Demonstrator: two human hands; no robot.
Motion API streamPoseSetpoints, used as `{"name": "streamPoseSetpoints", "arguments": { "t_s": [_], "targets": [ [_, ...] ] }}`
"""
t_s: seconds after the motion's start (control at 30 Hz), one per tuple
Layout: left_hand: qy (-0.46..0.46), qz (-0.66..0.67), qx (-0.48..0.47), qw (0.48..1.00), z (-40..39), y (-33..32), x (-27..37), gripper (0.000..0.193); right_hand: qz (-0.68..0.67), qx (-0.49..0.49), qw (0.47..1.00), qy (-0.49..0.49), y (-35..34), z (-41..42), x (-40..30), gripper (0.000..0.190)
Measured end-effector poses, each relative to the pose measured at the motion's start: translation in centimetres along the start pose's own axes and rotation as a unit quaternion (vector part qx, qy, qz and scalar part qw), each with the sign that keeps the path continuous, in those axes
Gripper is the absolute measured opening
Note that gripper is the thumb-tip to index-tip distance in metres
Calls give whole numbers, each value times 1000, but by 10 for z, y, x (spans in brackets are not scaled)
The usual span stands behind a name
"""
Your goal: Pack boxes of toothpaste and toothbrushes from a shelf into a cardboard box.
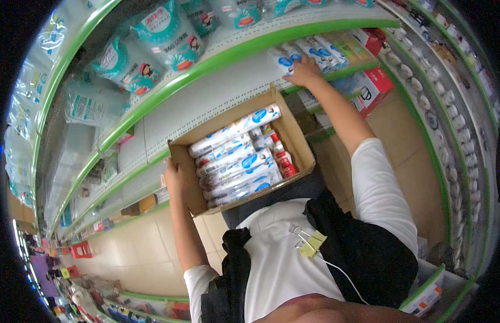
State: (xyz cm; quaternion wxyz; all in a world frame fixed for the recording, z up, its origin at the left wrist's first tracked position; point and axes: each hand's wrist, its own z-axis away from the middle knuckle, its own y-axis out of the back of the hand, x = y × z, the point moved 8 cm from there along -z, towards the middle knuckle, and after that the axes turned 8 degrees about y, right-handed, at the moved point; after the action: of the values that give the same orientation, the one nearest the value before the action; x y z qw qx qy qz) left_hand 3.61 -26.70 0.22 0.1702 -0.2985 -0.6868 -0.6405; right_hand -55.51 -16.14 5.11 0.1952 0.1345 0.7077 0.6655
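Before me a cardboard box (300, 149) tilts against the shelf edge. It holds several white-and-blue plastic-wrapped rolls (235, 129), with smaller red-and-white packages (286, 163) at its right end. My left hand (175, 177) grips the box's left side; part of its fingers is hidden. Up at the right, my right hand (305, 73) reaches onto the shelf. Its thumb and fingers close around the near end of a white-and-blue roll (288, 58). Similar rolls (318, 54) lie side by side on the shelf just right of it.
A green-edged shelf (193, 109) runs along the front. Teal-and-white plastic packs (169, 36) stand on the shelf above. Yellow-green packages (349, 46) and a red-and-white carton (373, 89) are at the right. Another rack (431, 101) holds rows of round goods. A red stool (81, 250) stands on the tiled floor.
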Motion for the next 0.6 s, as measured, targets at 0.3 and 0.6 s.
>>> {"name": "streamPoseSetpoints", "arguments": {
  "t_s": [0.3, 0.6],
  "targets": [
    [-51, -56, 26, 997, -8, -2, -16, 45, 54, -81, 995, -34, -11, -29, 5, 101],
    [16, -66, 4, 998, 6, 11, 16, 51, 25, -71, 997, -27, -36, -30, 8, 103]
  ]
}}
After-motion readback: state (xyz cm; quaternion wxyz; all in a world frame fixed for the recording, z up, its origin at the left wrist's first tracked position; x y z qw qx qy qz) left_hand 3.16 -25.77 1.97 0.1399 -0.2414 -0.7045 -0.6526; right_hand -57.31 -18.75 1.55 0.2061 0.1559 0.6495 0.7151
